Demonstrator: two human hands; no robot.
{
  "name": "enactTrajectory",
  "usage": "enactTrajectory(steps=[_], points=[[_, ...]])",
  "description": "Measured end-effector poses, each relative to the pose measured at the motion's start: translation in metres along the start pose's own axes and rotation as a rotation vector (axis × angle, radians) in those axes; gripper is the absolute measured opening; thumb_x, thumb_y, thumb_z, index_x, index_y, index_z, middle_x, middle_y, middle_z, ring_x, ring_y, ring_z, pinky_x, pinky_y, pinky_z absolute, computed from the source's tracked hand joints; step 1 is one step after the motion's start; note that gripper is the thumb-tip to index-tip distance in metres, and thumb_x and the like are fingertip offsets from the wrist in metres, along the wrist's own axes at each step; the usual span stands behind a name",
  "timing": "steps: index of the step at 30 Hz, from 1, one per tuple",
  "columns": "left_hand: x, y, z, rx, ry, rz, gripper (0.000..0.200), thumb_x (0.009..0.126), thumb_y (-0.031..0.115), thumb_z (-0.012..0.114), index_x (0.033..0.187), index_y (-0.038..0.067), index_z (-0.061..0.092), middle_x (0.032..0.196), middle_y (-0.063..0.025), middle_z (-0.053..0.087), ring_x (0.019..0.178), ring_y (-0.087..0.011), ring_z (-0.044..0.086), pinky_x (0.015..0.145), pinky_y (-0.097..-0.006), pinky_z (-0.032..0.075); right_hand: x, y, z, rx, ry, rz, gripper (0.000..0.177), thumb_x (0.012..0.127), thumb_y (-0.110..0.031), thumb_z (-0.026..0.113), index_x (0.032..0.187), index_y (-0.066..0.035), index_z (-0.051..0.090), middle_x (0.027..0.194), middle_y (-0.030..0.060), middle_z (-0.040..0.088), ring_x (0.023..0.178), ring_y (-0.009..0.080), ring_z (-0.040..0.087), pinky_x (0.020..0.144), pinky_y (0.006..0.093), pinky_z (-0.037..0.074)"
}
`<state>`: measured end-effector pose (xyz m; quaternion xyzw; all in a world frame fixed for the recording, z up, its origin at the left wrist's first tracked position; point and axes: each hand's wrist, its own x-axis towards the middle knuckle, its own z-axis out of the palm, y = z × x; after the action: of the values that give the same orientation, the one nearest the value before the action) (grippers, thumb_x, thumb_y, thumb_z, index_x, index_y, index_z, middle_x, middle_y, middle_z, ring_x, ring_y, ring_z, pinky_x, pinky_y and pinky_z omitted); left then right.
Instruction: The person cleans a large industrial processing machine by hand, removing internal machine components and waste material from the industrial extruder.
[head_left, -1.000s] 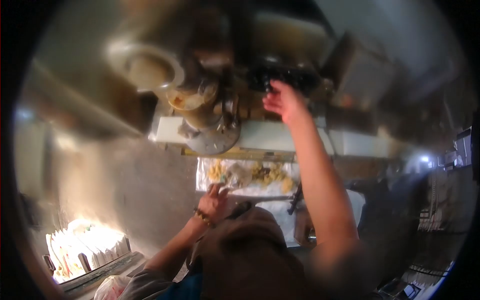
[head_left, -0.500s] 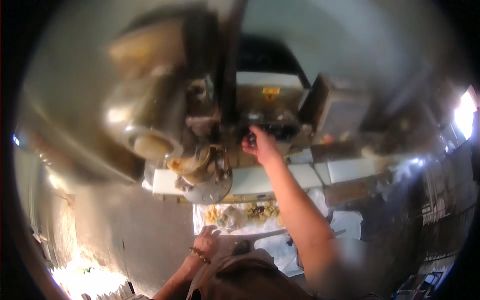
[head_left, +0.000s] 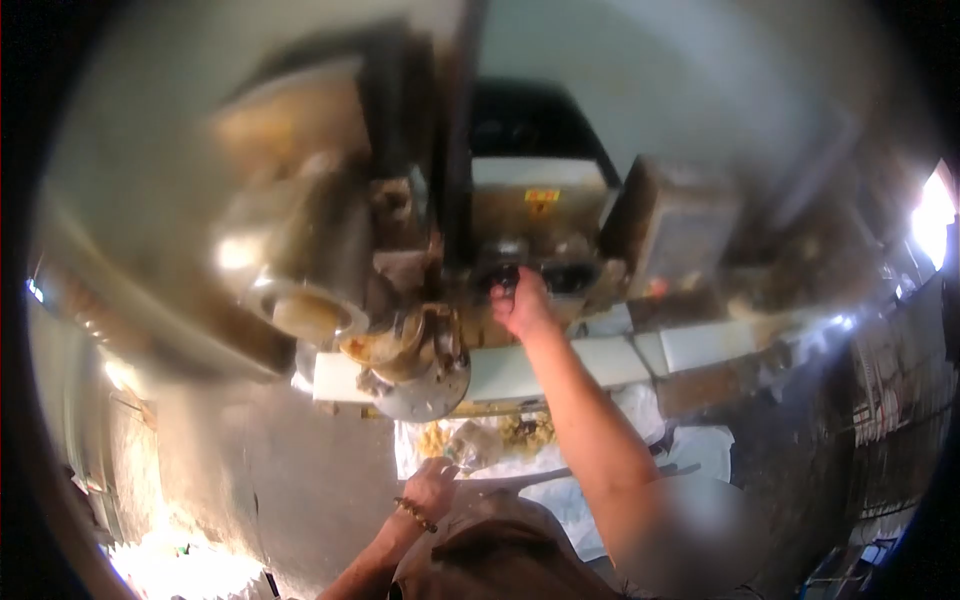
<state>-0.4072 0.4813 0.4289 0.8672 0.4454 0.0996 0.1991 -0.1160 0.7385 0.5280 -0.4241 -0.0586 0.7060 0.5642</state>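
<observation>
Head view, one entry per item, as I read it from my remote station.

1. Right hand (head_left: 520, 300): raised to the dark control (head_left: 512, 274) on the front of the machine (head_left: 540, 225), below a yellow label (head_left: 541, 196). Fingers curled against the control; blur keeps me from telling whether they pinch it.
2. Left hand (head_left: 432, 488): beaded bracelet (head_left: 413, 514) at the wrist, fingers loosely bent at the near edge of the white sheet (head_left: 560, 495), just beside a crumpled clear wrapper (head_left: 470, 445). Grip: I cannot tell.
3. Yellow pieces (head_left: 525, 430): heaped on the sheet, under the white ledge (head_left: 560, 365).
4. Round metal flange (head_left: 425, 385): grimy, left of the raised forearm.

Risk, my judgement: the left hand sits close beneath the machine's outlet side while the right works the control, so a start-up could catch fingers or the wrapper.
</observation>
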Motion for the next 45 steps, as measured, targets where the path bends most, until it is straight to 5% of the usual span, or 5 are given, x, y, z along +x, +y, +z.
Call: enactTrajectory(steps=[15, 21, 25, 41, 45], points=[[0.013, 0.029, -0.014, -0.044, 0.088, 0.028, 0.028, 0.081, 0.009, 0.071, 0.108, 0.006, 0.066, 0.114, -0.0098, 0.061, 0.104, -0.0328, 0.061, 0.084, -0.0418, 0.055, -0.004, 0.0, 0.027, -0.162, 0.389, -0.001, 0.057, 0.101, -0.06, 0.027, 0.075, -0.014, 0.049, 0.048, 0.0005, 0.043, 0.036, 0.0146, 0.029, 0.04, 0.0329, 0.022], [0.037, 0.026, -0.011, -0.065, 0.144, 0.056, 0.029, 0.08, 0.009, 0.073, 0.108, 0.006, 0.065, 0.114, -0.0102, 0.062, 0.105, -0.0338, 0.062, 0.085, -0.0425, 0.055, -0.009, 0.006, 0.022, -0.153, 0.367, -0.026, 0.05, 0.098, -0.064, 0.038, 0.08, -0.02, 0.056, 0.066, -0.0047, 0.06, 0.049, 0.0101, 0.049, 0.045, 0.0283, 0.027], [0.067, 0.031, -0.022, -0.136, 0.234, 0.062, 0.031, 0.081, 0.008, 0.072, 0.111, 0.004, 0.064, 0.11, -0.0138, 0.064, 0.101, -0.0357, 0.063, 0.087, -0.0442, 0.054, -0.021, 0.011, 0.029, -0.159, 0.411, -0.024, 0.061, 0.1, -0.061, 0.026, 0.073, -0.012, 0.051, 0.046, -0.0006, 0.042, 0.035, 0.0143, 0.028, 0.039, 0.032, 0.02], [0.189, 0.047, -0.037, -1.305, 0.339, -0.274, 0.056, 0.103, 0.047, 0.053, 0.127, -0.003, 0.058, 0.11, -0.0107, 0.068, 0.1, -0.0199, 0.067, 0.086, -0.033, 0.054, -0.038, 0.027, 0.003, -0.081, 0.287, 0.068, 0.061, 0.098, -0.061, 0.027, 0.073, -0.012, 0.053, 0.048, -0.002, 0.042, 0.037, 0.0139, 0.027, 0.041, 0.0312, 0.019], [0.216, 0.056, -0.037, -1.371, 0.421, -0.3, 0.049, 0.103, 0.047, 0.053, 0.12, 0.002, 0.062, 0.106, -0.005, 0.068, 0.096, -0.0153, 0.065, 0.084, -0.0319, 0.053, -0.053, 0.035, -0.002, -0.057, 0.346, -0.002, 0.054, 0.097, -0.063, 0.04, 0.085, -0.016, 0.063, 0.064, -0.004, 0.06, 0.046, 0.0095, 0.048, 0.039, 0.0256, 0.036]])
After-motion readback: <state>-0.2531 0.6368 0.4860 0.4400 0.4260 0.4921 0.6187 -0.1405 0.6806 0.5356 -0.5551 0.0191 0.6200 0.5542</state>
